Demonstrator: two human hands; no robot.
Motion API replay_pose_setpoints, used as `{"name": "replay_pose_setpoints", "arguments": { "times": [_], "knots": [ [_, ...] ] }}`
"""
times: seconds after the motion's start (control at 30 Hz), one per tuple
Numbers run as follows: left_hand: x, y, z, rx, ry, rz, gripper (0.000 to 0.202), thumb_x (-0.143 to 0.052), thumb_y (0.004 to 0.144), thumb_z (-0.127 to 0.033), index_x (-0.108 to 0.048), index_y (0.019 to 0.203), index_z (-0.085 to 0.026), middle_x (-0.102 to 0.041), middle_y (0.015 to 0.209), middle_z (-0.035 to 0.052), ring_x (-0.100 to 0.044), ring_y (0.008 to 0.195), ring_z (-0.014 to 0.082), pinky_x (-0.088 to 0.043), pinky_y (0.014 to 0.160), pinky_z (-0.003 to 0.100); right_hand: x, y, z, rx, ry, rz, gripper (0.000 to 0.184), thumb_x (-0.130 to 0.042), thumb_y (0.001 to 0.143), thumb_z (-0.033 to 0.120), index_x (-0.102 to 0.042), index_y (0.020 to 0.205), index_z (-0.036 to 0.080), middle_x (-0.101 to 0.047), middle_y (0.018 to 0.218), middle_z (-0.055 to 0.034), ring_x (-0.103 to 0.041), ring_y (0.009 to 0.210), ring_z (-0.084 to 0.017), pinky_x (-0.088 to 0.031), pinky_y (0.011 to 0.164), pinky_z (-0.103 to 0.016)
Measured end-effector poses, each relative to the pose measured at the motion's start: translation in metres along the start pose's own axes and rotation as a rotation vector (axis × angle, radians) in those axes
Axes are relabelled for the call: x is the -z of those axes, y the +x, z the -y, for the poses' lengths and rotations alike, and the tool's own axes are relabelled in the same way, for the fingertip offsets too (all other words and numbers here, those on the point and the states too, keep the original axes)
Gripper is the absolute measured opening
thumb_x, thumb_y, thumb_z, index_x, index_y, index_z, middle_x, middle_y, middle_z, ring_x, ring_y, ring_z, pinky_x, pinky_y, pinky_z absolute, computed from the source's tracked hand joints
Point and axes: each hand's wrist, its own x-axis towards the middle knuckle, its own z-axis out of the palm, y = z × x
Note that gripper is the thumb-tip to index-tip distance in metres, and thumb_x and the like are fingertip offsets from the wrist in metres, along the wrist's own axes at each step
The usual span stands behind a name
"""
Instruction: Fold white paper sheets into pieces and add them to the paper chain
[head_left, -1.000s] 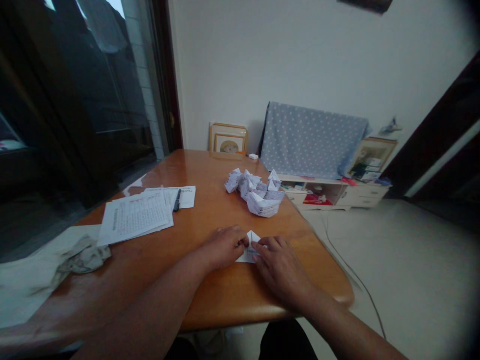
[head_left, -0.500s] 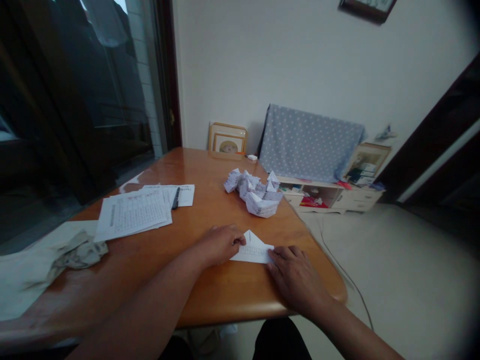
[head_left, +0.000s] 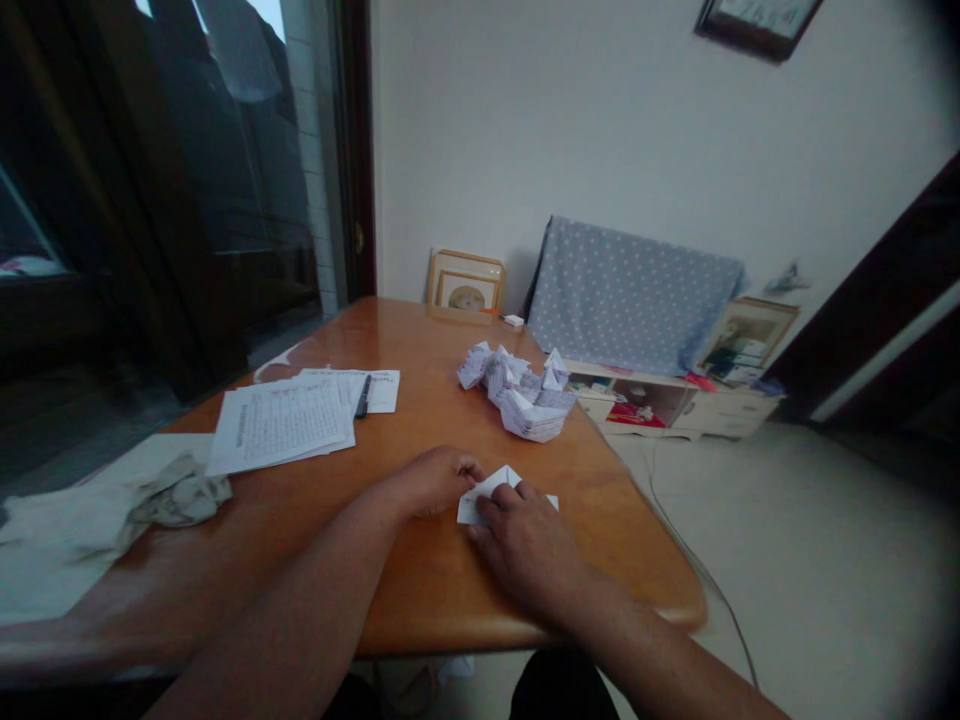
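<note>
The folded paper sheet [head_left: 504, 478] is set on the counter [head_left: 622, 540], near its front edge. It is covered by the right hand [head_left: 525, 530], whose fingers are laid across it unclenched; whether its left side is pinched by the left hand [head_left: 442, 480] cannot be told. Creases are best aligned first, then pressed outward. Free space is bounded by folded paper pieces [head_left: 529, 412] beyond and printed sheets [head_left: 289, 425] leftward.

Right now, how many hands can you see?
2: the left hand at the left side of the folded paper, and the right hand lying over the paper's middle. Some fingers are partly hidden.
</note>
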Motion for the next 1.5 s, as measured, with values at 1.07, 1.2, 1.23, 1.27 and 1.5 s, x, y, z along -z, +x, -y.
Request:
{"name": "replay_pose_setpoints", "arguments": {
  "times": [1.07, 1.2, 1.23, 1.27, 1.5],
  "knots": [
    [-0.001, -0.007, -0.013, 0.036, 0.163, -0.061, 0.027, -0.065, 0.075, -0.041, -0.062, 0.097, -0.024, -0.067, 0.084, -0.0018, -0.060, 0.073, 0.0168, -0.034, 0.061, 0.025, -0.016, -0.015, -0.082, -0.479, 0.382, -0.169, 0.008, -0.057, 0.085, 0.025, -0.061, 0.090, 0.021, -0.062, 0.094, -0.0064, -0.056, 0.087, -0.021, -0.038, 0.075, -0.030],
    [-0.001, -0.007, -0.013, 0.030, 0.141, -0.058, 0.027, -0.064, 0.076, -0.041, -0.062, 0.097, -0.024, -0.066, 0.086, -0.0018, -0.060, 0.075, 0.0167, -0.035, 0.061, 0.025, -0.022, -0.013, -0.085, -0.506, 0.458, -0.226, 0.010, -0.055, 0.084, 0.021, -0.060, 0.093, 0.021, -0.063, 0.091, -0.0042, -0.057, 0.084, -0.019, -0.037, 0.071, -0.028],
    [-0.001, -0.007, -0.013, 0.032, 0.138, -0.059, 0.027, -0.064, 0.076, -0.041, -0.061, 0.096, -0.024, -0.066, 0.086, -0.0020, -0.060, 0.075, 0.0167, -0.035, 0.061, 0.025, -0.024, -0.013, -0.086, -0.530, 0.483, -0.226, 0.017, -0.057, 0.084, 0.023, -0.059, 0.101, 0.021, -0.063, 0.090, -0.0036, -0.057, 0.082, -0.019, -0.037, 0.069, -0.027],
    [-0.001, -0.007, -0.013, 0.035, 0.135, -0.057, 0.027, -0.064, 0.075, -0.041, -0.061, 0.096, -0.024, -0.066, 0.086, -0.0022, -0.060, 0.075, 0.0166, -0.035, 0.061, 0.025, -0.024, -0.012, -0.087, -0.554, 0.505, -0.218, 0.024, -0.058, 0.084, 0.026, -0.058, 0.107, 0.021, -0.064, 0.089, -0.0032, -0.057, 0.080, -0.019, -0.037, 0.067, -0.027],
    [-0.002, -0.007, -0.013, 0.067, 0.138, -0.053, 0.029, -0.066, 0.073, -0.038, -0.062, 0.097, -0.023, -0.065, 0.087, -0.0014, -0.060, 0.076, 0.0168, -0.036, 0.061, 0.025, -0.021, -0.011, -0.089, -0.515, 0.393, -0.137, 0.008, -0.058, 0.083, 0.026, -0.058, 0.077, 0.020, -0.062, 0.086, -0.0041, -0.055, 0.079, -0.019, -0.035, 0.069, -0.029]
  ]
}}
